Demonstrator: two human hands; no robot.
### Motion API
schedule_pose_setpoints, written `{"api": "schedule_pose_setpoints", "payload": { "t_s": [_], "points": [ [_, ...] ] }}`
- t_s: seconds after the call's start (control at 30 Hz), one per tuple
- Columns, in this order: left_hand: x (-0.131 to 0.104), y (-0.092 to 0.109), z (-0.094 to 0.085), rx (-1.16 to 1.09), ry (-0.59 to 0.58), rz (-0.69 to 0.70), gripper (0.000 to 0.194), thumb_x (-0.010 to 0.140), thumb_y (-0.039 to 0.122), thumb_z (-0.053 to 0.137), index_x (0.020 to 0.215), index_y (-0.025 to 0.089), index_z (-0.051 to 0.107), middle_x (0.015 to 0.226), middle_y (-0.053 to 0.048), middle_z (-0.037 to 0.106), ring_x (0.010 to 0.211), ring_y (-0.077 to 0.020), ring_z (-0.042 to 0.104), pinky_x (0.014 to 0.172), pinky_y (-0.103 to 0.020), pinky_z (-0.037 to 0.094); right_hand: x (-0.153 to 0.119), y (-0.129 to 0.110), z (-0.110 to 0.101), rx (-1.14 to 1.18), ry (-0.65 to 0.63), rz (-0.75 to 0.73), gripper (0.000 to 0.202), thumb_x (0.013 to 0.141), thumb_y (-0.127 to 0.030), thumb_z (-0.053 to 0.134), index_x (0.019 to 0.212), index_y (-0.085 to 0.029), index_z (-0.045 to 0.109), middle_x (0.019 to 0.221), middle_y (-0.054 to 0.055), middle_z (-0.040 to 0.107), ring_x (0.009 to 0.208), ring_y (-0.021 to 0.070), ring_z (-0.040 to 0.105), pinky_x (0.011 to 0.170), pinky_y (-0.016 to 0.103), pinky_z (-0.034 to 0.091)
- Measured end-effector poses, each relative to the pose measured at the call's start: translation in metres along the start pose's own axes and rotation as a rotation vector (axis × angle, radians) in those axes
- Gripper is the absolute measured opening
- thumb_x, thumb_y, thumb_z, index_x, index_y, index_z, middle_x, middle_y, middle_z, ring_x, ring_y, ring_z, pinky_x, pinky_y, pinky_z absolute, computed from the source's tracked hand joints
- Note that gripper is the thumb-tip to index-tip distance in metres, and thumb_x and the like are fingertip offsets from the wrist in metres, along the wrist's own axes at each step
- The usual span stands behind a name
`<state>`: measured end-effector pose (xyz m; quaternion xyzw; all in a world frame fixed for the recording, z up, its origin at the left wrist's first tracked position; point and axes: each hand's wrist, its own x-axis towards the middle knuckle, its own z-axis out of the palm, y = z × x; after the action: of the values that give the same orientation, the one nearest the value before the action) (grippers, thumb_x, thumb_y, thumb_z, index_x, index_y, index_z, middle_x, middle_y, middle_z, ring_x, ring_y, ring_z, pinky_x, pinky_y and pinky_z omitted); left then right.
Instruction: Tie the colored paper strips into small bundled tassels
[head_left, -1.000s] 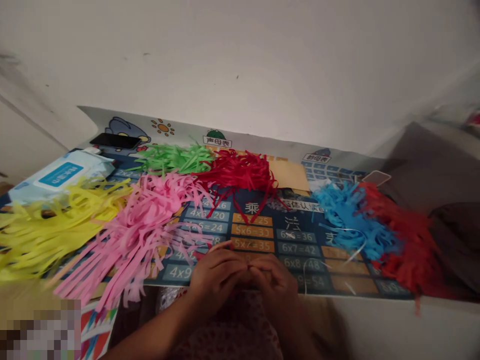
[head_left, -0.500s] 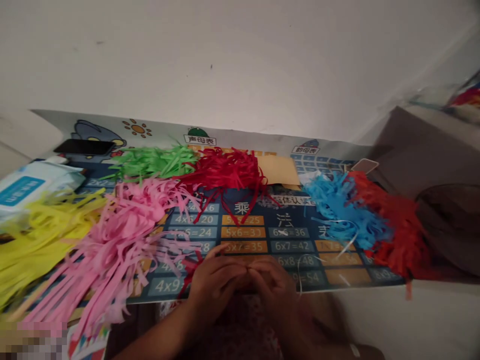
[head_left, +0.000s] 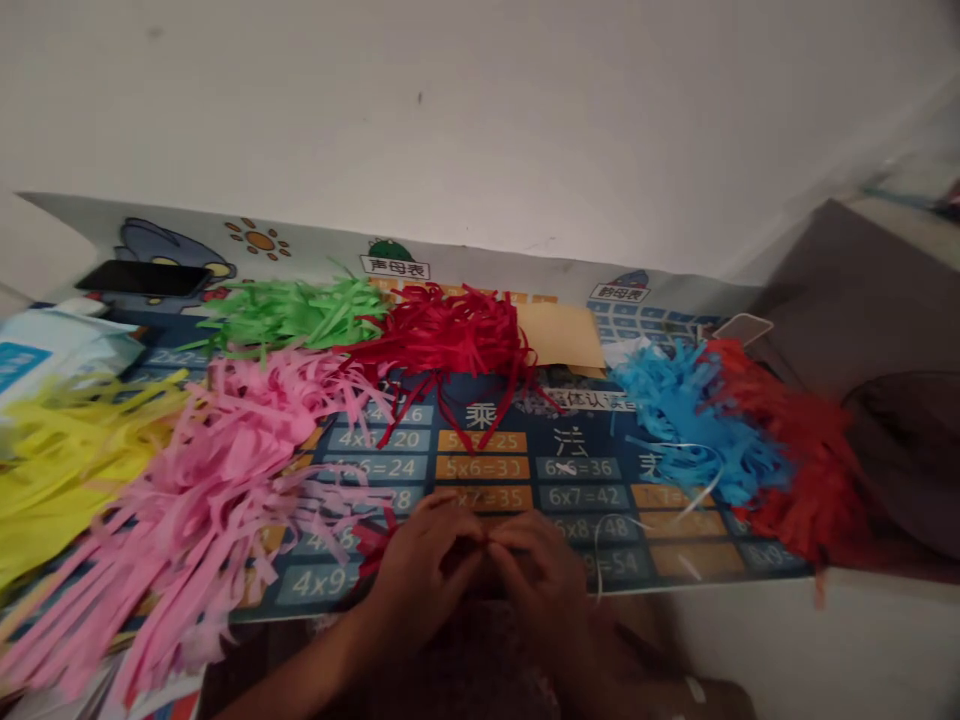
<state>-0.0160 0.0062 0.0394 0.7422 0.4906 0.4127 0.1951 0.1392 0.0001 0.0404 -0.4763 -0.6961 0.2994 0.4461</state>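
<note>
My left hand (head_left: 429,560) and my right hand (head_left: 544,572) meet fingertip to fingertip above the near edge of the printed mat. Both are closed in a pinch. Red crepe-paper strips (head_left: 373,543) stick out at the outer side of my left hand, which appears to grip them. Whatever lies between the fingertips is dim and too small to name. A thin white string (head_left: 598,560) hangs over the mat edge just right of my right hand. Pink paper strips (head_left: 247,460) spread out to the left of my hands.
Further bunches of paper strips lie around: yellow (head_left: 75,470), green (head_left: 300,312), red (head_left: 450,335), blue (head_left: 686,425) and orange-red (head_left: 806,460). A tan paper piece (head_left: 561,335), a phone (head_left: 146,278) and a wipes packet (head_left: 56,345) rest on the multiplication-table mat (head_left: 319,583). A dark box stands at right.
The view has shifted slightly, so things at the left sit further left. My hands stay together, fingertips still pinched, with only small finger movement.
</note>
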Motion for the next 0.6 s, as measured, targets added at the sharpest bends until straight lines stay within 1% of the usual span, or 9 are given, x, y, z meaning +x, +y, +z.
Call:
{"api": "schedule_pose_setpoints", "payload": {
  "t_s": [0.07,0.1,0.17,0.2,0.23,0.3,0.37,0.47,0.6],
  "points": [
    [-0.001,0.001,-0.001,0.007,-0.055,-0.074,0.017,0.084,0.025,0.059,0.067,0.021,0.058,0.064,0.001,0.068,0.057,-0.0142,0.064,0.056,-0.023,0.051,0.005,0.009,-0.016,-0.083,-0.038,-0.065,0.007,0.088,-0.024,0.06,0.086,-0.025,0.066,0.08,0.001,0.069,0.076,0.0174,0.063,0.071,0.032,0.048],
    [-0.001,0.001,-0.002,-0.012,-0.077,-0.09,0.019,0.083,0.027,0.061,0.066,0.021,0.059,0.063,0.002,0.067,0.055,-0.0137,0.063,0.05,-0.021,0.048,0.009,0.017,-0.032,-0.154,-0.017,-0.082,0.007,0.088,-0.028,0.06,0.09,-0.025,0.067,0.084,0.002,0.07,0.08,0.0189,0.063,0.074,0.034,0.048],
    [0.0,0.0,-0.007,-0.103,-0.114,-0.073,0.018,0.083,0.032,0.063,0.067,0.022,0.063,0.064,0.002,0.069,0.055,-0.0128,0.064,0.049,-0.018,0.048,0.024,0.039,-0.079,-0.373,0.126,-0.076,0.013,0.087,-0.036,0.061,0.095,-0.026,0.068,0.09,0.004,0.069,0.086,0.0217,0.062,0.077,0.037,0.047],
    [0.001,0.0,-0.01,-0.159,-0.125,-0.058,0.018,0.083,0.034,0.064,0.069,0.022,0.065,0.066,0.002,0.07,0.057,-0.0127,0.066,0.051,-0.017,0.049,0.032,0.052,-0.108,-0.53,0.236,-0.051,0.016,0.088,-0.037,0.06,0.093,-0.025,0.069,0.093,0.006,0.068,0.089,0.0234,0.06,0.081,0.039,0.045],
    [0.002,0.0,-0.012,-0.214,-0.137,-0.044,0.018,0.083,0.035,0.064,0.07,0.023,0.067,0.067,0.002,0.071,0.058,-0.0124,0.067,0.052,-0.016,0.05,0.041,0.064,-0.139,-0.692,0.296,-0.029,0.018,0.088,-0.037,0.059,0.092,-0.024,0.071,0.095,0.008,0.068,0.093,0.0252,0.058,0.085,0.042,0.043],
    [0.004,0.002,-0.014,-0.29,-0.161,-0.039,0.017,0.082,0.034,0.067,0.069,0.024,0.069,0.065,0.003,0.071,0.057,-0.0118,0.067,0.053,-0.014,0.051,0.059,0.088,-0.193,-1.003,0.262,0.074,0.017,0.087,-0.031,0.059,0.09,-0.023,0.073,0.098,0.009,0.067,0.095,0.0279,0.055,0.085,0.043,0.038],
    [0.005,0.006,-0.013,-0.322,-0.165,-0.043,0.014,0.08,0.032,0.069,0.069,0.024,0.07,0.067,0.002,0.072,0.059,-0.0121,0.068,0.055,-0.014,0.052,0.074,0.108,-0.227,-1.162,0.095,0.155,0.015,0.084,-0.024,0.062,0.091,-0.022,0.075,0.105,0.011,0.066,0.1,0.0303,0.051,0.084,0.043,0.035],
    [0.004,0.011,-0.008,-0.341,-0.12,-0.039,0.01,0.082,0.029,0.065,0.076,0.026,0.073,0.076,0.001,0.074,0.067,-0.0133,0.07,0.06,-0.015,0.055,0.087,0.126,-0.239,-1.183,-0.053,0.179,0.011,0.079,-0.018,0.065,0.081,-0.021,0.075,0.103,0.011,0.068,0.103,0.0301,0.05,0.085,0.042,0.031],
    [-0.002,0.01,-0.008,-0.333,-0.117,-0.064,0.016,0.084,0.03,0.06,0.079,0.028,0.075,0.08,0.0,0.076,0.068,-0.0143,0.071,0.056,-0.015,0.055,0.088,0.133,-0.242,-1.101,-0.017,0.179,0.011,0.079,-0.022,0.064,0.076,-0.021,0.074,0.092,0.01,0.07,0.095,0.0274,0.055,0.082,0.039,0.034]
  ]
}}
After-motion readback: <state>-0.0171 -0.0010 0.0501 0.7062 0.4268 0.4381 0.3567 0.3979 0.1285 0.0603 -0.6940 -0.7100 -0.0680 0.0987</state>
